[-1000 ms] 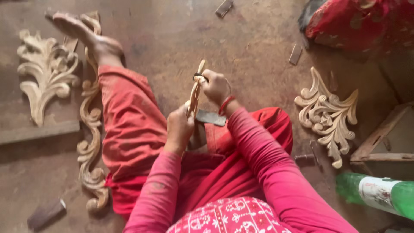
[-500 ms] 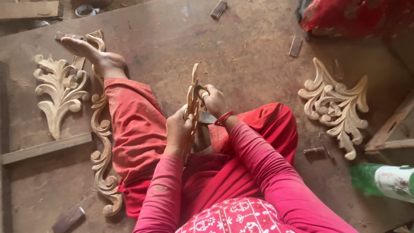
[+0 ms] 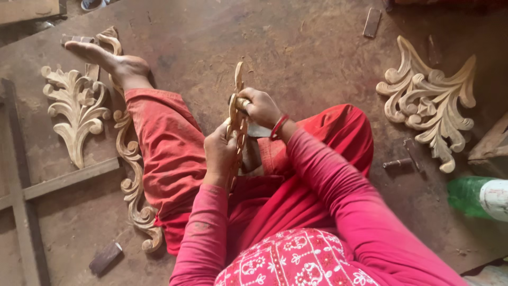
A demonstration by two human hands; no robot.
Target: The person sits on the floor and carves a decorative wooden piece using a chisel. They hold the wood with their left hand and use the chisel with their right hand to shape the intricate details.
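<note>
Hands [image 3: 221, 153] [image 3: 261, 107] gripping upright carving [image 3: 236, 114].

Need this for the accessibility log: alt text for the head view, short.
Seen from above, a person sitting on a workshop floor holds a thin carved wooden piece upright, left hand low on it, right hand higher. A leaf carving and a long scroll carving lie to their left, another leaf carving to their right.

green bottle [image 3: 479, 197]: cut off at right edge | carved strip [image 3: 237, 114]: partly hidden by hands
</note>
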